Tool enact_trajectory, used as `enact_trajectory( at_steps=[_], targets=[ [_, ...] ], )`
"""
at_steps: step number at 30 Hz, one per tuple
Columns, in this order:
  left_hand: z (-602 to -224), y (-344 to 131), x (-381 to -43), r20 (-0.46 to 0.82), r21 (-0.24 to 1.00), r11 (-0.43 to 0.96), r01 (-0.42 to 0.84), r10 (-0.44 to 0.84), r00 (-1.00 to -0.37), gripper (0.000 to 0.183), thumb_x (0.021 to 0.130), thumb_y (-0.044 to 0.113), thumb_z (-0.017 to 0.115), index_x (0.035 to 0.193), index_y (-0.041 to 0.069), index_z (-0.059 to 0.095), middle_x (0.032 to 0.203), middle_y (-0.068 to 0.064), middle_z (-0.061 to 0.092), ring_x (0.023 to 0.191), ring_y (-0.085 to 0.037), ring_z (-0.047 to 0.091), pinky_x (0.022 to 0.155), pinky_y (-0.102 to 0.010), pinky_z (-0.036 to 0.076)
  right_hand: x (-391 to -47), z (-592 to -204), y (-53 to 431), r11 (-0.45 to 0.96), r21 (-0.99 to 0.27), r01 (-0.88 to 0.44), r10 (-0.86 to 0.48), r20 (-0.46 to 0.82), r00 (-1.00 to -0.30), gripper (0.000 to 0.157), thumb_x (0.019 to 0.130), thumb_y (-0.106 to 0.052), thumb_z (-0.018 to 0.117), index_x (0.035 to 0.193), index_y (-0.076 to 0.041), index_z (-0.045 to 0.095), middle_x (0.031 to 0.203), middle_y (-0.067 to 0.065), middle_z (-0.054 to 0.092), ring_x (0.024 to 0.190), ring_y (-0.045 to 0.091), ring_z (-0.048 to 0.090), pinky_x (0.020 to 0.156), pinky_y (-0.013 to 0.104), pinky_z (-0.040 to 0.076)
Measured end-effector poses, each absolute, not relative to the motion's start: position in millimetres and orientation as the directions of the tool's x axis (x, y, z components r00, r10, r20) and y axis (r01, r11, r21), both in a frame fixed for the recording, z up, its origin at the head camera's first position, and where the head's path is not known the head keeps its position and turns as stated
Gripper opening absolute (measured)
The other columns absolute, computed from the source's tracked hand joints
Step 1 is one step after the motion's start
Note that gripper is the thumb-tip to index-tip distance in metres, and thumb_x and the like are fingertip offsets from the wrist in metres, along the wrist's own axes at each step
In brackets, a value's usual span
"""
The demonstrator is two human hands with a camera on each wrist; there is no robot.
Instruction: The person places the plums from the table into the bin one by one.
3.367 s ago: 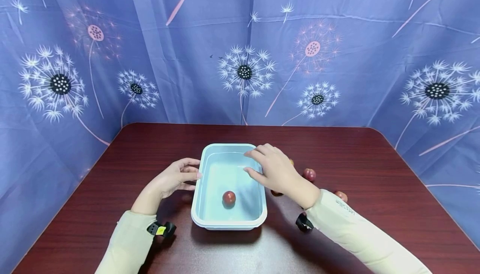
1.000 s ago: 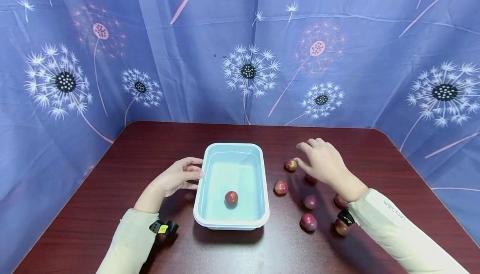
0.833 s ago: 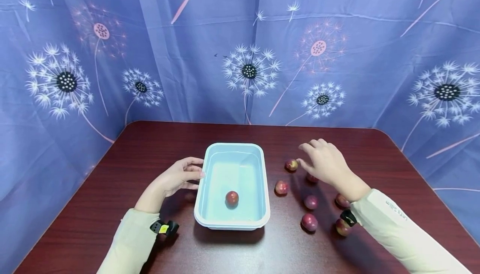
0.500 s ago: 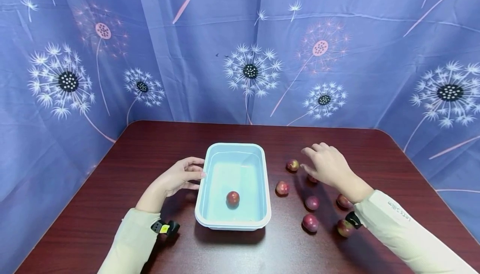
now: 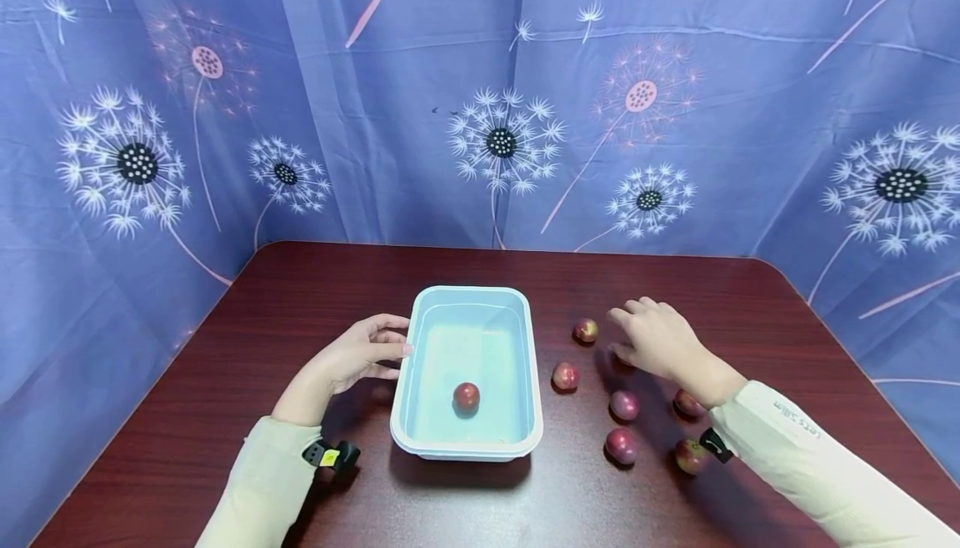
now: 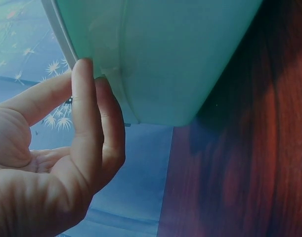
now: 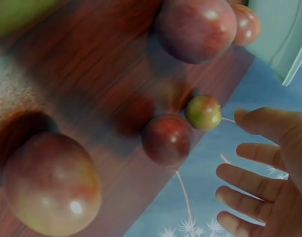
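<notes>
My left hand (image 5: 348, 358) holds the left rim of a pale blue plastic container (image 5: 480, 446), thumb at the rim and fingers against the outer wall (image 6: 165, 59). One dark red plum (image 5: 466, 398) lies inside, toward the near end. On the right, my right hand (image 5: 660, 339) hovers with fingers spread over a dark red plum (image 7: 166, 139), which it mostly covers in the head view. In the right wrist view its fingers (image 7: 249, 180) are apart from that plum and hold nothing. A yellow-red plum (image 5: 585, 330) lies just left of this hand.
More plums lie on the dark red wooden table (image 5: 315, 281) right of the container: a light red plum (image 5: 565, 376), purple plums (image 5: 624, 404) (image 5: 620, 446), and a greenish plum (image 5: 690, 456) by the right wrist. A blue dandelion-print curtain (image 5: 405, 114) stands behind the table.
My right hand has moved from above the container to the right, over the plums, and lowers slightly. The left hand stays at the rim; the plum inside has not moved.
</notes>
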State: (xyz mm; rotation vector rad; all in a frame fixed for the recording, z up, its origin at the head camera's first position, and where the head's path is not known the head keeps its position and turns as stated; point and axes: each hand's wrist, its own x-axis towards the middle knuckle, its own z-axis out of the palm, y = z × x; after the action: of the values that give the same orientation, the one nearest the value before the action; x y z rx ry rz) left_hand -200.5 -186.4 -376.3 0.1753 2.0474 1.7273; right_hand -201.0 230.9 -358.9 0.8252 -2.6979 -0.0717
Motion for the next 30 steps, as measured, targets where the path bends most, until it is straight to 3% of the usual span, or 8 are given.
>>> enact_trajectory(
  at_steps=[19,30],
  targets=[
    [-377,-187,-200,-0.258,0.959,0.209,-0.190,0.375,-0.890,0.060,0.089,0.009,0.062,0.139,-0.006,0.033,0.112,-0.017,0.058,0.085,-0.014,0.064,0.079,-0.035,0.057,-201,-376,239,0.818,0.202,-0.539,-0.572,0.180,-0.800,0.040,0.066,-0.024,0.083,0.096,-0.004,0.065,0.080,0.008,0.061,0.073,0.030,0.055,0.060,0.042,0.045],
    [-376,-187,-200,-0.264,0.958,0.208,-0.198,0.369,-0.891,0.061,0.089,0.010,0.063,0.139,-0.006,0.033,0.114,-0.019,0.057,0.085,-0.014,0.065,0.078,-0.035,0.057,-199,-382,239,0.827,0.191,-0.529,-0.557,0.149,-0.817,0.039,0.065,-0.019,0.083,0.097,-0.003,0.067,0.083,0.010,0.064,0.075,0.030,0.056,0.062,0.042,0.046]
  ],
)
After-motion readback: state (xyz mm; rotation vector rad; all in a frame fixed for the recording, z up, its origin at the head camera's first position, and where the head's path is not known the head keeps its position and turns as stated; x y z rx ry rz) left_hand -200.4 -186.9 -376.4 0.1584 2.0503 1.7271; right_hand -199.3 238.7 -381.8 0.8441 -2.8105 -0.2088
